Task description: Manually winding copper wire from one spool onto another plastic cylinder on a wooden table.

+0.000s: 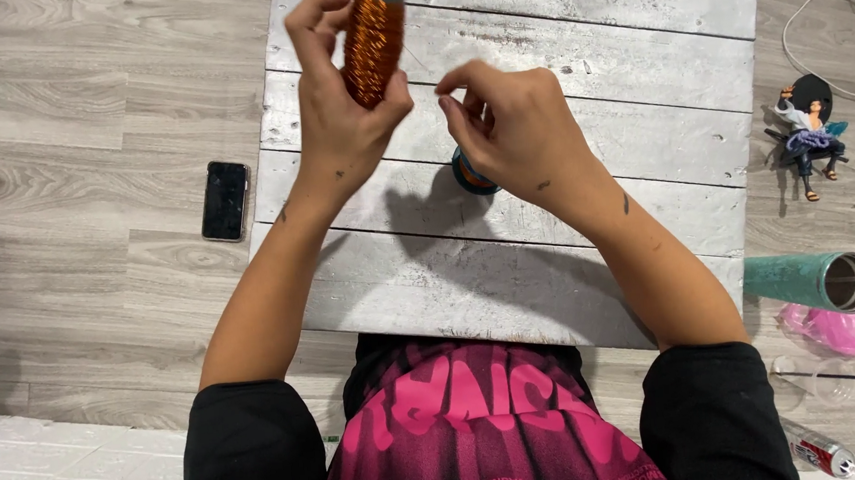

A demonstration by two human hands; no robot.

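Note:
My left hand [337, 96] is raised over a grey plank board [602, 158] and grips a spool of orange wire [372, 45] by its lower end, the spool tilted upward. My right hand [510, 129] hovers just to the right of the spool with thumb and forefinger pinched together, seemingly on a thin strand that is too fine to make out. Under my right hand a small round spool with blue and orange [470, 175] rests on the board, partly hidden.
A black phone [225, 200] lies on the wood floor left of the board. To the right are a small figurine [809, 133], a white cable [836, 51], a teal metal tumbler on its side [814, 281], pink plastic [850, 329] and a can [822, 453].

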